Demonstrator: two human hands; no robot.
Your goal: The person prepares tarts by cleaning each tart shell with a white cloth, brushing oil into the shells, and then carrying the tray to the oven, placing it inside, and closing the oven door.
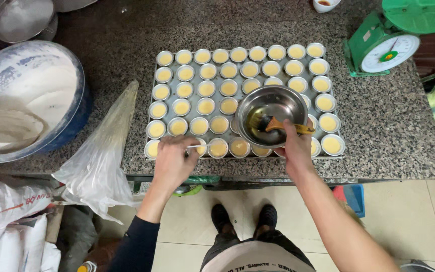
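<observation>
At far left, a large round tub [31, 95] with a blue rim holds white powder, its surface scooped into soft ridges. Just beside it on the speckled granite counter [393, 121], a clear, crinkled plastic piping bag [107, 151] lies tapering to a point toward the back.

A rectangular metal tray [153, 103] carries close rows of small round foil cups [181, 107], each filled with smooth, pale yellow batter. At the tray's near edge, the left hand [173, 162] pinches a thin, pale stick-like tool [197, 146] between thumb and fingers, its tip resting at a front-row cup.

Further right, a shiny, rounded stainless steel bowl [270, 115] sits on top of the cups, a little amber liquid pooled in its bottom. The right hand [294, 148] is closed around the yellow handle of a pastry brush [280, 124], whose dark bristles lie inside the bowl.

At the far right corner of the counter stands a green mechanical kitchen scale [396, 38] with a round white dial and a flat green pan.
</observation>
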